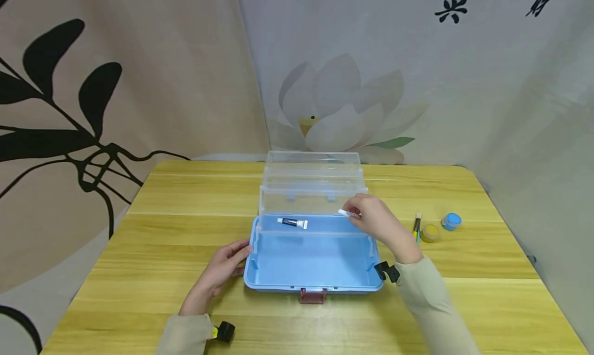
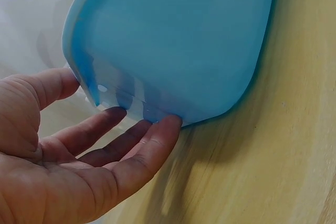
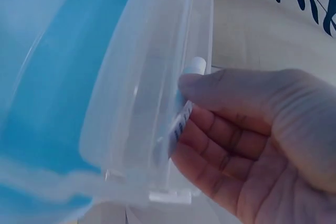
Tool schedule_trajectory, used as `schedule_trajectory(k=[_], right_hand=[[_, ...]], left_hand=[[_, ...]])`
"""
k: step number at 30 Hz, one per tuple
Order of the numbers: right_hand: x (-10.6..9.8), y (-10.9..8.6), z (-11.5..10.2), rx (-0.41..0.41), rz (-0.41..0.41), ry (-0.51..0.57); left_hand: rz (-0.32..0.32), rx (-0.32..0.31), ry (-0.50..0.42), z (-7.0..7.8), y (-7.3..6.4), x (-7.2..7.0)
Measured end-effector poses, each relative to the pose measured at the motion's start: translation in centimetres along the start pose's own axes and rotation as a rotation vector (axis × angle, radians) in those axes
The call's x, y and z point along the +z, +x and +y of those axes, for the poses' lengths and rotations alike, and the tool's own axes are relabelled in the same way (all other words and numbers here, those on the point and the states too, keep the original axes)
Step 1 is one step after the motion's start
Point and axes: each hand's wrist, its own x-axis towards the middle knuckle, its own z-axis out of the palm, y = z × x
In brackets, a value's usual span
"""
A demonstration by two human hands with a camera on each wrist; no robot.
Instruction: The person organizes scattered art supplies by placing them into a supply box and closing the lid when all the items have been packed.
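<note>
1. I see the right hand (image 1: 376, 218) right of centre in the head view, thumb and fingers pinching a small white tube (image 1: 344, 212) over the far right part of the blue box (image 1: 320, 262); the grip is narrow.
2. My left hand (image 1: 224, 265) is left of and below the centre of the frame, its thumb spread wide from relaxed fingers, touching the box's left side.
3. The box stands open at lower centre, a reddish latch (image 1: 313, 297) at its near edge and clear tiers (image 1: 313, 203) raised behind it.
4. A second tube (image 1: 292, 223), dark-labelled, lies near the frame's centre; I cannot tell whether the clear plastic or the blue floor bears it.
5. On the wooden table (image 1: 139, 272), right of centre, I have brushes (image 1: 416, 229), a yellow jar (image 1: 429, 233) and a blue-lidded jar (image 1: 451, 221) close together.
</note>
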Motion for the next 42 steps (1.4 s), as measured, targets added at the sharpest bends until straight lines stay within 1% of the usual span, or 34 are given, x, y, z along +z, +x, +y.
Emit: schedule_trajectory(k=[5, 8, 12, 19, 25, 31, 35, 38, 42], right_hand=[[0.9, 1.0, -0.6, -0.012, -0.026, -0.005], [1.4, 1.4, -0.6, -0.038, -0.038, -0.006], [2.0, 1.7, -0.4, -0.051, -0.060, -0.011], [2.7, 2.1, -0.5, -0.018, -0.113, 0.000], [2.7, 2.2, -0.7, 0.008, -0.121, 0.002], [2.4, 2.0, -0.5, 0.000, -0.111, 0.009], [1.7, 1.5, -0.3, 0.016, -0.087, 0.023], [0.9, 0.7, 0.2, 0.035, -0.051, 0.035], [0.0, -0.5, 1.6, 0.031, 0.014, 0.047]], left_hand=[[-0.010, -0.001, -0.003, -0.1, 0.0, 0.0], [-0.010, -0.003, -0.003, 0.0, 0.0, 0.0], [-0.003, -0.003, 0.000, 0.0, -0.1, 0.0], [-0.001, -0.006, 0.001, 0.0, 0.0, 0.1], [-0.002, -0.003, 0.006, 0.0, 0.0, 0.1], [-0.001, -0.004, 0.010, 0.0, 0.1, 0.1], [0.000, -0.007, 0.004, 0.0, 0.1, 0.1], [-0.001, -0.009, 0.003, 0.0, 0.0, 0.1], [-0.001, -0.009, 0.001, 0.0, -0.1, 0.0]])
